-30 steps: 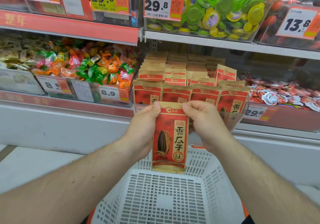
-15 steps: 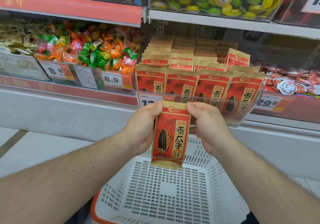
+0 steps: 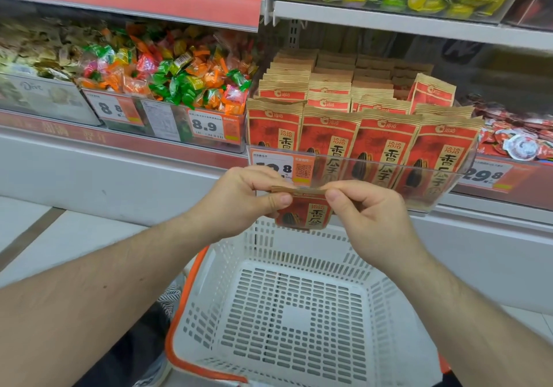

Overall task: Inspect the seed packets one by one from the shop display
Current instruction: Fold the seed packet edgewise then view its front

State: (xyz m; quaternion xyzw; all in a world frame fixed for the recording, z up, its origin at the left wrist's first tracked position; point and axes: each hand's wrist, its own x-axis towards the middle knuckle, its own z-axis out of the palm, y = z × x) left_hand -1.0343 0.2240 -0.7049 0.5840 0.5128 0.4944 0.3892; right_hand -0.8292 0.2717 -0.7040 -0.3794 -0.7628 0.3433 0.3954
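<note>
A red and tan seed packet (image 3: 303, 213) with a black sunflower seed printed on it hangs in front of the shelf, tipped so that its top edge faces me. My left hand (image 3: 239, 201) pinches its top left corner. My right hand (image 3: 368, 216) pinches its top right corner. Behind my hands, rows of the same seed packets (image 3: 356, 129) stand upright in a clear display bin (image 3: 434, 189) on the shelf.
A white perforated shopping basket (image 3: 299, 311) with an orange rim sits below my hands. Left of the packets is a bin of wrapped candies (image 3: 167, 78) with price tags. Red wrapped snacks (image 3: 517, 138) lie to the right. An upper shelf (image 3: 389, 21) holds green and yellow sweets.
The packet has tilted from hanging flat and upright to top edge toward me, so less of its front shows. Both hands keep their pinch. The view has dipped lower.
</note>
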